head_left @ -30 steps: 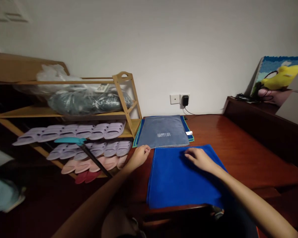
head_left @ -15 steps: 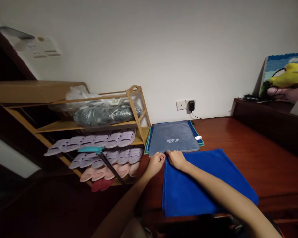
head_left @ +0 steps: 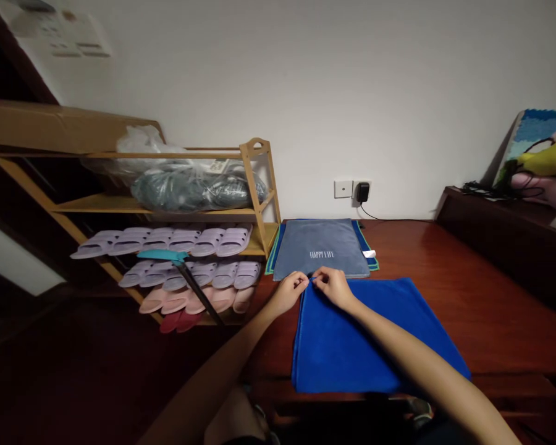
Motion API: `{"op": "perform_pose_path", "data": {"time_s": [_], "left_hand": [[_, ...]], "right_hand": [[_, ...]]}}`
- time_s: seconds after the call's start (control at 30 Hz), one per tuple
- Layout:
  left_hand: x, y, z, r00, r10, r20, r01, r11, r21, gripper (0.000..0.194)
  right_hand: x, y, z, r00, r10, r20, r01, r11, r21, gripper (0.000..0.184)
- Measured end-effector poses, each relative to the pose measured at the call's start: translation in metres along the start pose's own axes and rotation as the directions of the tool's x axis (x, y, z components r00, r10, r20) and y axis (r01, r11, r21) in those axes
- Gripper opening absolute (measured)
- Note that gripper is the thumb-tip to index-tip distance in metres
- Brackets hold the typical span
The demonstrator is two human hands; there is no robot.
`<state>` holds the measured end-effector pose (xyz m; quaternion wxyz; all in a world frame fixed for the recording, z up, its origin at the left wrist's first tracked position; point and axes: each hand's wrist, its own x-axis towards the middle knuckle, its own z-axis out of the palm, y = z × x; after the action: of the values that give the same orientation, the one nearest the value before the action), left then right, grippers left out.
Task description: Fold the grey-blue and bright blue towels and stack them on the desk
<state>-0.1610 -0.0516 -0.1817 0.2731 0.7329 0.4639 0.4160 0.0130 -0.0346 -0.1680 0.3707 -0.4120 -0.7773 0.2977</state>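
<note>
Pinching its far-left corner between closed fingers, the left hand [head_left: 291, 293] and right hand [head_left: 335, 288] are holding the blue cloth [head_left: 343, 349] on the counter [head_left: 449, 275], presumably controlling its layered edges

There are one plain blue cloth [head_left: 340, 352], one grey cloth [head_left: 317, 237] and two red slippers [head_left: 171, 321].

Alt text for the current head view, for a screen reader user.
Left hand and right hand meet at the far left corner of a blue cloth on a reddish-brown table. Just beyond lies a gray cloth with white lettering; at left, a rack holds slippers.
</note>
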Motion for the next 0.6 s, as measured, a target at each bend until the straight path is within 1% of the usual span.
{"op": "perform_pose_path", "data": {"time_s": [0.1,0.17,0.2,0.27,0.33,0.37,0.47,0.6], "left_hand": [[-0.001,0.002,0.001,0.999,-0.032,-0.009,0.032,0.999,-0.025,0.02],[-0.002,0.002,0.0,0.997,-0.064,-0.048,0.061,0.997,-0.055,0.021],[-0.001,0.001,0.0,0.994,-0.082,-0.068,0.077,0.994,-0.079,0.022],[-0.001,-0.001,0.0,0.987,-0.13,-0.096,0.116,0.983,-0.139,0.023],[0.0,-0.003,-0.001,0.977,-0.19,-0.098,0.167,0.964,-0.206,0.024],[0.001,-0.003,-0.001,0.971,-0.219,-0.097,0.191,0.952,-0.238,0.025],[0.001,-0.003,-0.001,0.953,-0.288,-0.096,0.244,0.914,-0.323,0.028],[0.001,0.0,-0.003,0.926,-0.367,-0.093,0.293,0.851,-0.435,0.03]], "right_hand": [[-0.003,0.002,-0.01,1.0,0.027,-0.01,-0.025,0.986,0.166,0.014],[-0.007,0.001,-0.022,0.999,0.044,-0.014,-0.039,0.968,0.249,0.022],[-0.011,0.001,-0.03,0.997,0.068,-0.021,-0.058,0.951,0.305,0.027],[-0.019,0.0,-0.049,0.987,0.156,-0.047,-0.121,0.893,0.433,0.033],[-0.029,0.001,-0.071,0.961,0.27,-0.066,-0.195,0.823,0.533,0.035],[-0.034,0.002,-0.084,0.945,0.318,-0.074,-0.227,0.802,0.552,0.036],[-0.053,0.011,-0.125,0.916,0.392,-0.089,-0.293,0.803,0.519,0.038],[-0.083,0.025,-0.184,0.897,0.427,-0.112,-0.321,0.806,0.496,0.039]]}}
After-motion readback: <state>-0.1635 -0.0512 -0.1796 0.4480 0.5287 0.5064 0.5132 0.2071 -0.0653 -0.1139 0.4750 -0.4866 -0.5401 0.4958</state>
